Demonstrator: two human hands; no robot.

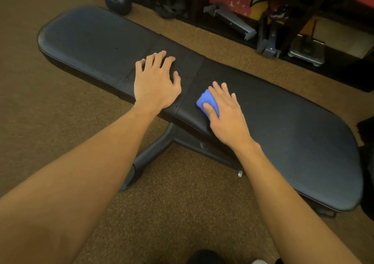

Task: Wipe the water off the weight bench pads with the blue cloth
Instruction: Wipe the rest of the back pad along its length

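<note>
Blue cloth (204, 100) lies folded on the right pad (283, 132) of the weight bench, just beside the seam. The right hand (226, 112) presses it flat, grip apart, fingers straight. The left hand (155, 85) rests spread, grip apart, on the left pad (91, 41). Even pressure and overlapping strokes across the seam should work best. No writing is readable.

Dim, warm light. Soft sheen on the bench pads (303, 146); my view blurs and bends at the upper edges.
</note>
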